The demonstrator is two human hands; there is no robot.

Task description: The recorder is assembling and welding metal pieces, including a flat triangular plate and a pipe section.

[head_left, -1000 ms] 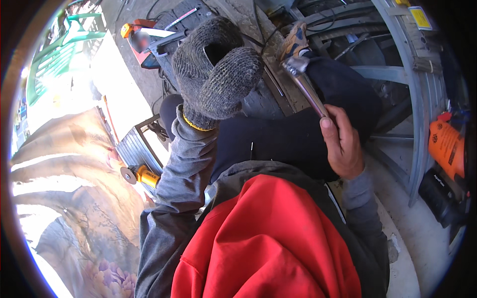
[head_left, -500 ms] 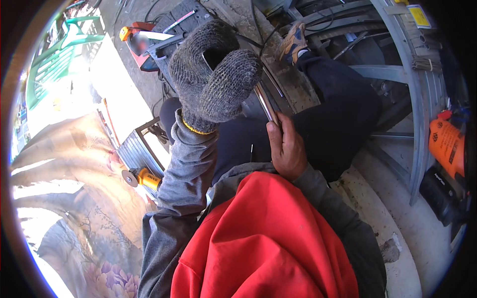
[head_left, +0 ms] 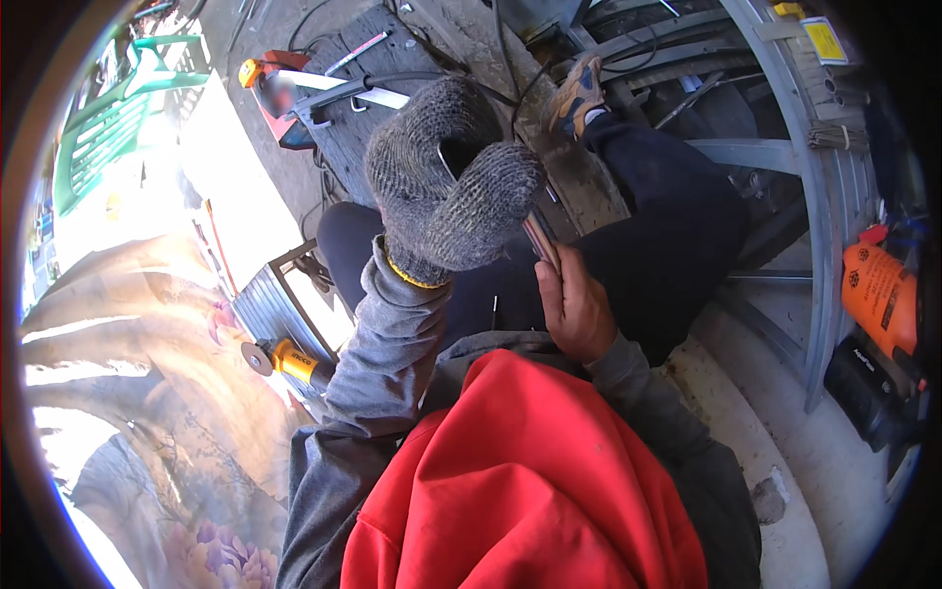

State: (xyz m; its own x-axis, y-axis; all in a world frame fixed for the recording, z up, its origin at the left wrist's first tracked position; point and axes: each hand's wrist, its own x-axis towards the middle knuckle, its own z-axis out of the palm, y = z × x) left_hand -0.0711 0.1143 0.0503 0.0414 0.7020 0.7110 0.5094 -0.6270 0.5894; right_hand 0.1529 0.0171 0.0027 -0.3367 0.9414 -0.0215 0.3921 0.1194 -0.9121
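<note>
- Several things crowd the pic: yellow grinder (head_left: pixel 291 361) w/ disc mid-left, near grey metal box (head_left: pixel 263 304); green chair (head_left: pixel 130 123) upper L.
- Red-and-black tool (head_left: pixel 285 133), top L of centre, beside dark plank (head_left: pixel 392 54).
- Grey metal frame (head_left: pixel 816 255) fills much of R side; orange bottle (head_left: pixel 876 285) & black case (head_left: pixel 863 393) at far R, just beyond it.
- Patterned cloth (head_left: pixel 157 402) spread over lower L; red fabric (head_left: pixel 525 481) blocks view of lower centre.
- Glare wipes out detail upper L; part of red-and-black tool blurred.
- Metal handle (head_left: pixel 539 238) just R of centre; far end hidden behind glove (head_left: pixel 437 201), so can't ID its head.
- L hand, in glove, upper centre, forearm angled up from bottom; fingers curled, dark gap btwn fingers & thumb. Can't tell if it's gripping anything.
- R hand (head_left: pixel 577 304) bare, R of centre, closed round handle, thumb along it, forearm in from lower R.
</note>
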